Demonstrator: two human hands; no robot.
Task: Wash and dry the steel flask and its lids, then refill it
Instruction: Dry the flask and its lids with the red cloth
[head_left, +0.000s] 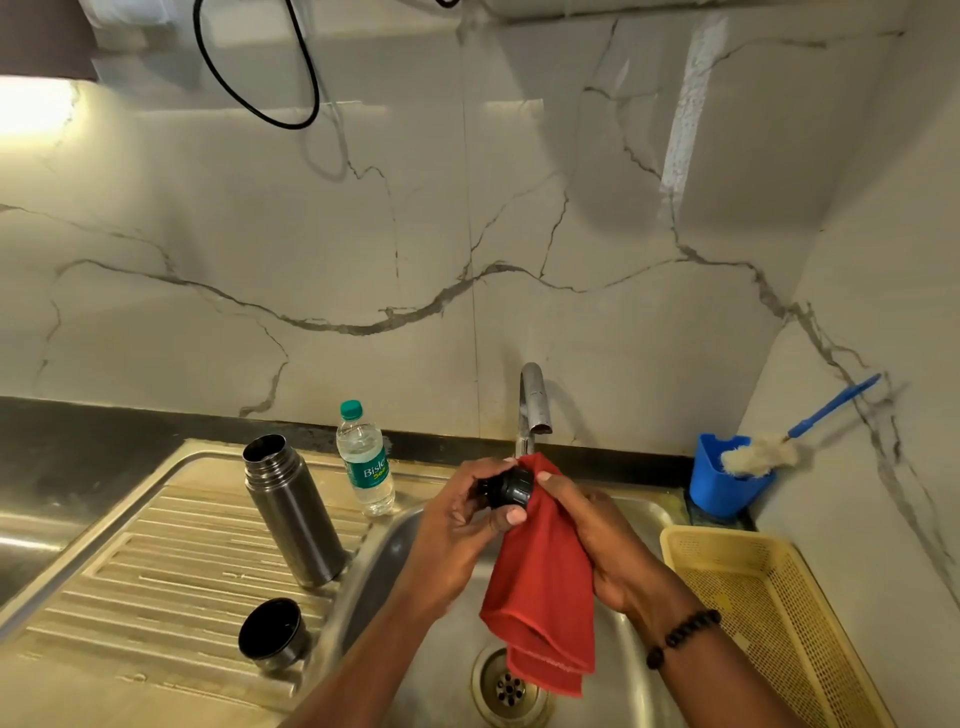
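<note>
1. Head view, looking down at a steel sink (618, 675) set against a marble wall. Both hands meet above the basin, just in front of the tap (535, 400).
2. The left hand (462, 525) curls its fingers and thumb around a small black stopper lid (506, 488), gripping it from the left.
3. The right hand (597, 525) grips a red cloth (545, 582), pressing it against the right side of the lid. The cloth's loose end hangs down over the drain (509, 686).
4. The steel flask (291, 509) stands upright and uncapped on the ribbed draining board (156, 561), close to the board's edge beside the basin.
5. The flask's cup lid (271, 634) sits mouth-up nearer the front of the board, apart from the flask.
6. A sealed plastic water bottle (364, 457) stands behind the flask near the wall, at the basin's back-left corner.
7. To the right of the basin lies a yellow mesh tray (769, 613). Behind it, a blue holder (722, 480) in the corner carries a bottle brush (763, 454) leaning on the wall.
8. Open room remains on the board's left half and in the basin below the hands.
</note>
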